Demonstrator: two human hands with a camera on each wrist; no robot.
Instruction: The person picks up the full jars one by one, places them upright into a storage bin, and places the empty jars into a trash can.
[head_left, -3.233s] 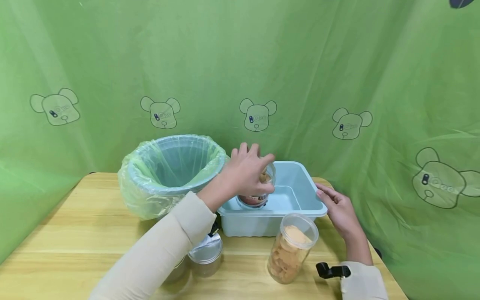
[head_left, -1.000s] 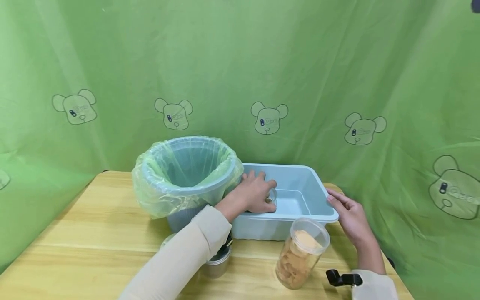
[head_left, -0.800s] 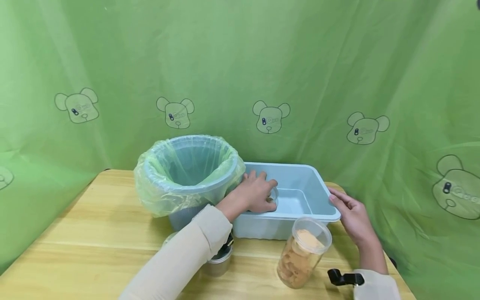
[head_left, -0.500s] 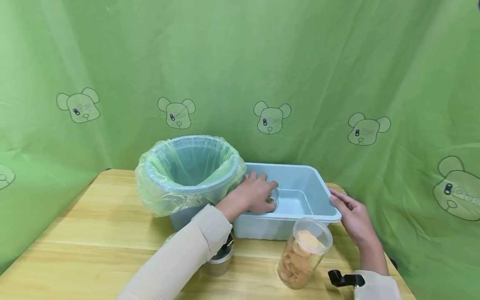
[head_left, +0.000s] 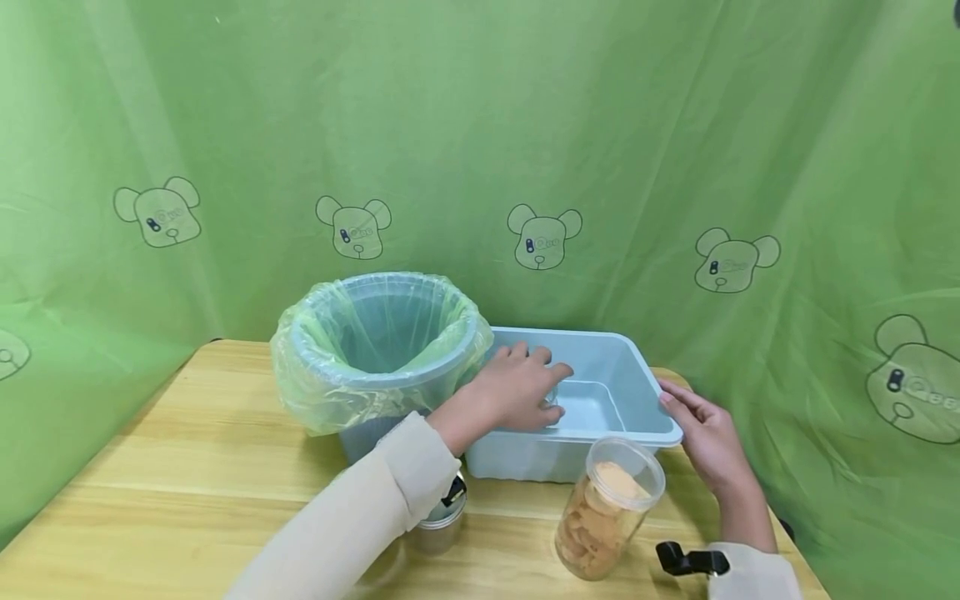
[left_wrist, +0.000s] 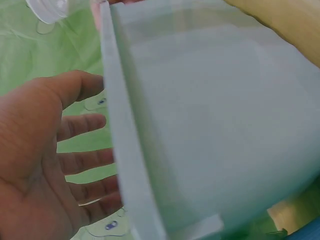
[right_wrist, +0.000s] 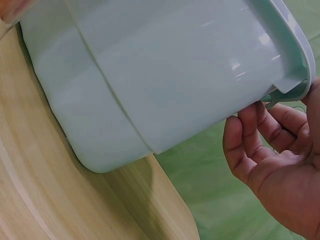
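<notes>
A light blue plastic basin stands on the table. My left hand is inside its left part, with fingers spread over a clear jar that is mostly hidden behind it. In the left wrist view, loosely extended fingers show past the basin's pale rim. At the basin's right end my right hand grips the rim, thumb on top. Curled fingers come up beneath that rim in the right wrist view. Just in front of the basin is a clear jar of orange-brown pieces.
A blue bin lined with a greenish plastic bag stands left of the basin. Near the left sleeve is a small clear tub, partly covered. A green printed curtain hangs behind the wooden table.
Earlier my left hand held a clear labelled jar above the basin, then lowered it inside. Now the hand has risen slightly and shifted right, its fingers loosening. The right hand keeps its grip on the rim.
</notes>
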